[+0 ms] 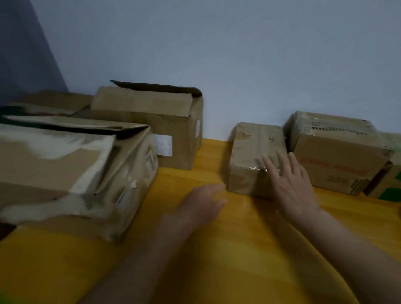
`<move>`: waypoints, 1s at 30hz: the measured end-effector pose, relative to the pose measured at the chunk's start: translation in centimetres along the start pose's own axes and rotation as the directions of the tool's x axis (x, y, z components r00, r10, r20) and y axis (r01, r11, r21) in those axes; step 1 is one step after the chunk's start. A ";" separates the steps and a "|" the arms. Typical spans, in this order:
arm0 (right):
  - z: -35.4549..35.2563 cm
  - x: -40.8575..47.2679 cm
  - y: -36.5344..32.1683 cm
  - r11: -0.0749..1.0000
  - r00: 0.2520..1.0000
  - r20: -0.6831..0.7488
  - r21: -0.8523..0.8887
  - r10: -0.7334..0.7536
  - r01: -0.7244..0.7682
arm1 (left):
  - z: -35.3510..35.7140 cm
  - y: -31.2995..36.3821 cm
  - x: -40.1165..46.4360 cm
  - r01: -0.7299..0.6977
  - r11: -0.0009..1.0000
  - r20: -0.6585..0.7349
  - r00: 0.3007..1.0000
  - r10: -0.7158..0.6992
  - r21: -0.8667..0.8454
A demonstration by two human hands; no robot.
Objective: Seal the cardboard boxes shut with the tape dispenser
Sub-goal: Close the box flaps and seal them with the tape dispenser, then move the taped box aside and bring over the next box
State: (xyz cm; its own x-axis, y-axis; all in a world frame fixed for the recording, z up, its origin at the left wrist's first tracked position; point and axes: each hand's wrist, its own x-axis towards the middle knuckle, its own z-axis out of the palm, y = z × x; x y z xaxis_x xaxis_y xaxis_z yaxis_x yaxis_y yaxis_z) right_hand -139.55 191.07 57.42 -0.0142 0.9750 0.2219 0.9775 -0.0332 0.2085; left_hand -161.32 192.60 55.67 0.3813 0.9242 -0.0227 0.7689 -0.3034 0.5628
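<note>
right hand (288, 182) flat on small box (252, 149) — seemingly

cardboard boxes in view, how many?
6. Big torn box near left, flap-up box and another behind; small box under right hand; red-print box; green-print box, partly cut off.

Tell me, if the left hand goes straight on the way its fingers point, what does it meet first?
Probably the small box. The left hand points right and forward, at that box's near left corner. The hand is blurred, so the depth is unclear.
</note>
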 end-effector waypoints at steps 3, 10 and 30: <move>-1.8 -1.6 -5.6 0.957 0.976 -0.049 0.188 -0.214 0.220 | -1.3 -3.3 -5.7 0.029 0.999 0.017 0.999 -0.029 0.018; -9.8 -3.2 -21.8 0.373 0.967 -0.048 0.917 -0.250 0.142 | -6.5 -10.2 -18.8 0.205 0.972 -0.275 0.933 -0.231 -0.118; -12.6 -8.3 -17.3 -0.043 0.935 0.347 0.938 0.074 -0.345 | -14.1 -10.0 -24.1 0.283 0.797 -0.688 0.404 -0.603 -0.533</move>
State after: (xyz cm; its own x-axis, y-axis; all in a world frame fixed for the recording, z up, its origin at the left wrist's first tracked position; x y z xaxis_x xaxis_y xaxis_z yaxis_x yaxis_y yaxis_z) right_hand -158.98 180.82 64.02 0.1327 0.9853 -0.1077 0.1607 -0.1286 -0.9786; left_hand -185.37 176.66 62.24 -0.6627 0.7160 0.2193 0.4474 0.1438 0.8827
